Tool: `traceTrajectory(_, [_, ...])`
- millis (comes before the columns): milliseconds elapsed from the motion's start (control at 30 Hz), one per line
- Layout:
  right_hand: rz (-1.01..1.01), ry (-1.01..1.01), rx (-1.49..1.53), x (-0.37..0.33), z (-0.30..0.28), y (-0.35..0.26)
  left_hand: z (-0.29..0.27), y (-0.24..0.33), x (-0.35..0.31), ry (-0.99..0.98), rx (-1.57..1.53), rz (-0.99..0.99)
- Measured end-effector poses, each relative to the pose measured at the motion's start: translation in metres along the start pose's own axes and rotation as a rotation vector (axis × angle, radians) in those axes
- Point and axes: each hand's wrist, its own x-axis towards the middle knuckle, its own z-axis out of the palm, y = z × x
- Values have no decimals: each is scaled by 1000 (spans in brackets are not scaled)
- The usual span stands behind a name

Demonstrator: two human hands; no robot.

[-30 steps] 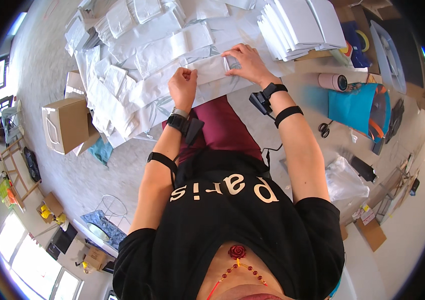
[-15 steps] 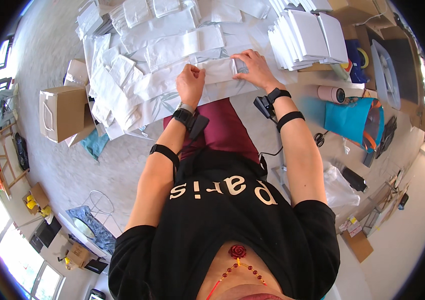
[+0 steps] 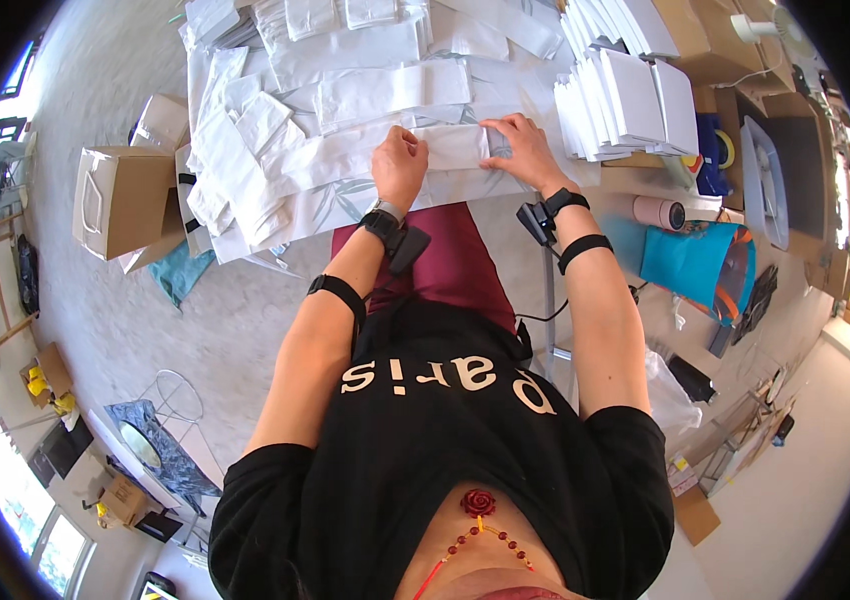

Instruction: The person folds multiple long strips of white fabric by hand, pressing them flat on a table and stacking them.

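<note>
At the near edge of the table lies a long translucent plastic bag (image 3: 340,158) with a flat white piece (image 3: 457,147) at its right part. My left hand (image 3: 400,168) is closed, its fingers curled and pinching at the bag where the white piece begins. The pinched spot itself is mostly hidden by the fingers. At the right end of the white piece, my right hand (image 3: 528,155) has thumb and fingers spread, the tips resting at its edge.
Bagged white pieces (image 3: 395,90) and a heap of plastic bags (image 3: 245,165) cover the table. Stacked white folded cards (image 3: 630,100) stand at the right, beside cardboard boxes. A pink cylinder (image 3: 658,212) and blue bag (image 3: 690,265) are right; a brown carton (image 3: 125,200) is left.
The whole view has shifted, so the table appears slightly lower and farther right. Both hands stay at about the same places on the bag, with little change in their fingers.
</note>
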Motion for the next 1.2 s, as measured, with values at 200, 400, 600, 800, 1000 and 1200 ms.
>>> traceTrajectory(200, [-21, 28, -12, 0, -1, 0, -21, 1, -7, -28, 46, 24])
traceTrajectory(400, [-27, 217, 60, 2, 8, -15, -65, -20, -17, 50, 315, 378])
traceTrajectory(600, [13, 405, 183, 4, 32, -48, -72, -24, -10, -86, 504, 449])
traceTrajectory(800, [112, 394, 322, -3, 45, -80, -62, -35, -1, -36, 546, 474])
traceTrajectory(1000, [184, 406, 436, -5, 58, -95, -59, -40, 4, -35, 468, 431])
traceTrajectory(1200, [231, 400, 428, -11, 60, -95, -68, -15, 1, -151, 561, 411])
